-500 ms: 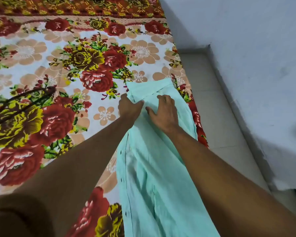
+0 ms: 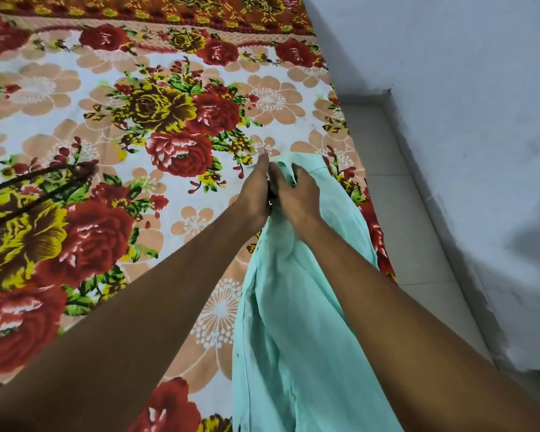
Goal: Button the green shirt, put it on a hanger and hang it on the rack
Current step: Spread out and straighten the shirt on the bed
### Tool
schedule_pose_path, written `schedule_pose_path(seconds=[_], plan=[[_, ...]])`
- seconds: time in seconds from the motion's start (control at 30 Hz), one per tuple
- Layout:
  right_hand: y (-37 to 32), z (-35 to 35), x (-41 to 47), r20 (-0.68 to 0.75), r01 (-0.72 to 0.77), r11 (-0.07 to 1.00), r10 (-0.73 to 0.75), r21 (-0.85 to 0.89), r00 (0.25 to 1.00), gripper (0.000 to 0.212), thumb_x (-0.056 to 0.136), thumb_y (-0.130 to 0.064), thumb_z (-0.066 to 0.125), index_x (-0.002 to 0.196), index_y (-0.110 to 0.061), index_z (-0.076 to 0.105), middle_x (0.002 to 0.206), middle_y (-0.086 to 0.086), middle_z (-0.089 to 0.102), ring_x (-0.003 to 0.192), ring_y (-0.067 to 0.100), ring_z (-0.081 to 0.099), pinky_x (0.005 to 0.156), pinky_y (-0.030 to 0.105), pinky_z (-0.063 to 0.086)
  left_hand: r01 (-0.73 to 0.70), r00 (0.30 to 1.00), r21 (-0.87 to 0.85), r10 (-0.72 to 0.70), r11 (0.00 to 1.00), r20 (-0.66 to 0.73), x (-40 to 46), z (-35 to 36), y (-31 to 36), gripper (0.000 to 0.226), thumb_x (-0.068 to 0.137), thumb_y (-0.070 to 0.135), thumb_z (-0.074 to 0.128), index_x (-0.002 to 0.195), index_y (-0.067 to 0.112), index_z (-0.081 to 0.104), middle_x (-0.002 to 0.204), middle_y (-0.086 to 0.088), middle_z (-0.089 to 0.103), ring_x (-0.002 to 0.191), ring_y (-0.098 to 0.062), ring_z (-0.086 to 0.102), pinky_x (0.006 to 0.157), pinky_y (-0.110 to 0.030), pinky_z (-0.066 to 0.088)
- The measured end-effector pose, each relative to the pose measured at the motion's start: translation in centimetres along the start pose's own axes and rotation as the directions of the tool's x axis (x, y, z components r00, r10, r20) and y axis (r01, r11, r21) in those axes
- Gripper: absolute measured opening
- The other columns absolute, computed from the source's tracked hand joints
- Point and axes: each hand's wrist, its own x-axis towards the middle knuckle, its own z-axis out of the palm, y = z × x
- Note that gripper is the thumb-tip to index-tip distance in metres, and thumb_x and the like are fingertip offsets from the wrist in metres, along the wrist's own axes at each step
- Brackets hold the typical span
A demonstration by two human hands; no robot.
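Both hands, left (image 2: 253, 194) and right (image 2: 296, 194), pinched the shirt (image 2: 293, 322) collar together on the bedsheet (image 2: 169, 120); no writing was readable.

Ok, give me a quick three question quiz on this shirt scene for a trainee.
1. True or false: the shirt lies near the right edge of the bedsheet.
2. Which part of the shirt do the left hand and right hand grip? A hem, B collar end, C sleeve.
3. Fill in: the dark hanger lies on the sheet to the ____ of the shirt.

Key: 1 true; 2 B; 3 left.
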Motion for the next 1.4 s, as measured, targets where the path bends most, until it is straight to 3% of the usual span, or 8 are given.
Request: schedule_pose_path(seconds=[0.13,0.27,0.4,0.5,0.67,0.9,1.13,1.4], plan=[[-1.9,-1.4,-1.9,-0.058,0.195,0.981,-0.195,-0.007,0.979,0.026,0.107,-0.030,0.055,0.099,-0.008,0.067,0.079,-0.009,0.067,0.070,-0.006,0.063,0.063,0.013,0.043,-0.206,0.976,0.201,0.217,0.958,-0.034,-3.4,0.3,2.4,0.025,0.104,0.035,0.061,0.086,0.017,0.064,0.073,0.003,0.062,0.071,-0.016,0.058,0.067,-0.028,0.047],[-7.3,-3.7,-5.4,-0.073,0.285,0.954,-0.279,0.094,0.958,0.032,0.109,-0.033,0.049,0.105,-0.012,0.074,0.086,-0.008,0.069,0.074,0.002,0.062,0.065,0.014,0.046,-0.436,0.887,0.273,0.460,0.858,-0.030,-9.3,0.8,6.2,0.033,0.103,0.026,0.065,0.081,0.001,0.069,0.076,-0.008,0.063,0.073,-0.018,0.057,0.069,-0.033,0.047],[-14.2,-8.0,-10.1,-0.106,0.326,0.922,-0.310,0.207,0.945,0.049,0.109,-0.040,0.048,0.064,-0.020,0.046,0.058,-0.011,0.043,0.052,0.002,0.038,0.055,0.027,0.034,-0.524,0.838,0.199,0.543,0.828,-0.053,-17.6,1.6,11.7,0.038,0.106,0.027,0.061,0.087,-0.006,0.066,0.082,-0.017,0.061,0.070,-0.023,0.059,0.060,-0.038,0.053],[-20.7,-11.8,-15.3,-0.117,0.351,0.883,-0.331,0.311,0.936,0.052,0.107,-0.044,0.049,0.079,-0.001,0.056,0.071,0.001,0.050,0.066,0.010,0.047,0.063,0.034,0.041,-0.546,0.807,0.172,0.570,0.820,-0.154,-25.9,2.7,16.5,0.029,0.110,0.028,0.052,0.087,0.013,0.061,0.080,-0.010,0.063,0.065,-0.021,0.060,0.051,-0.031,0.053],[-32.1,-18.5,-25.8,-0.157,0.449,0.843,-0.421,0.297,0.893,0.030,0.106,-0.031,0.052,0.097,-0.006,0.066,0.084,0.000,0.064,0.076,0.012,0.057,0.074,0.037,0.050,-0.708,0.588,0.337,0.783,0.620,-0.205,-41.1,3.0,24.6,0.031,0.110,0.030,0.048,0.080,0.023,0.051,0.076,-0.001,0.050,0.070,-0.015,0.048,0.063,-0.034,0.043],[-45.2,-23.9,-41.3,0.031,0.642,0.743,-0.658,0.189,0.752,0.032,0.091,-0.015,0.077,0.123,-0.018,0.070,0.115,-0.006,0.073,0.100,0.003,0.069,0.093,0.025,0.059,-0.722,0.431,0.647,0.891,0.245,0.143,-62.0,3.8,32.7,0.018,0.092,0.031,0.079,0.086,0.015,0.071,0.073,0.006,0.068,0.064,0.001,0.058,0.061,-0.026,0.047],[-53.2,-25.7,-56.3,-0.303,0.700,0.687,-0.637,0.194,0.709,0.027,0.101,-0.021,0.065,0.125,-0.010,0.069,0.118,0.000,0.072,0.107,0.017,0.066,0.097,0.033,0.054,-0.627,0.146,0.770,0.989,0.115,-0.029,-79.5,-0.5,37.4,0.020,0.100,0.027,0.062,0.108,0.010,0.071,0.089,-0.003,0.069,0.074,-0.022,0.061,0.063,-0.027,0.039],[-58.5,-23.4,-69.8,-0.370,0.801,0.586,-0.721,0.125,0.586,0.020,0.102,-0.015,0.061,0.121,-0.009,0.068,0.103,-0.008,0.065,0.094,0.011,0.060,0.080,0.019,0.045,-0.717,0.140,0.694,0.989,0.068,0.048,-92.3,-5.9,37.8,0.014,0.108,0.018,0.046,0.097,0.010,0.044,0.079,0.004,0.050,0.060,-0.011,0.042,0.048,-0.019,0.034]])
